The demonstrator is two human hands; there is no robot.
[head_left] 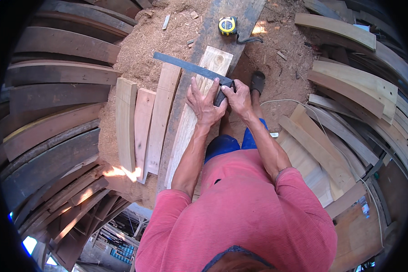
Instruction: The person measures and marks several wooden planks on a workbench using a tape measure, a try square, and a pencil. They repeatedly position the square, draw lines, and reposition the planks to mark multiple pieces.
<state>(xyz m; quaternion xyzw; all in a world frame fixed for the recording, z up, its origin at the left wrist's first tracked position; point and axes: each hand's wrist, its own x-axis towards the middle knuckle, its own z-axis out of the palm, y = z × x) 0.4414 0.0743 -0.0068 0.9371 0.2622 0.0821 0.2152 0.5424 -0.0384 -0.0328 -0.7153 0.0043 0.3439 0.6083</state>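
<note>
— Two hands are working on one pale plank [192, 113], aren't they?

— Yes. The plank is lying lengthwise on a long dark board [199, 54], running away from the person over the sawdust [140, 50]. The left hand [204, 102] is pressing down flat on the plank, fingers spread, with the fingertips touching the metal blade of a try square [192, 68].

— And the right hand [238, 97]?

— It is curling around the dark stock of the try square at the plank's right edge. The blade is stretching across the plank toward the upper left, slightly tilted in the view.

— Anything lying near?

— A yellow tape measure [227, 25] is sitting on the dark board, well beyond the plank's far end. Three shorter pale boards [143, 122] are lying side by side just left of the dark board. Curved dark planks [54, 104] are stacking up on the far left, and lighter curved pieces [349, 86] are piling up on the right. The person's foot in a dark sandal [258, 81] is resting on the ground just beyond the right hand.
</note>
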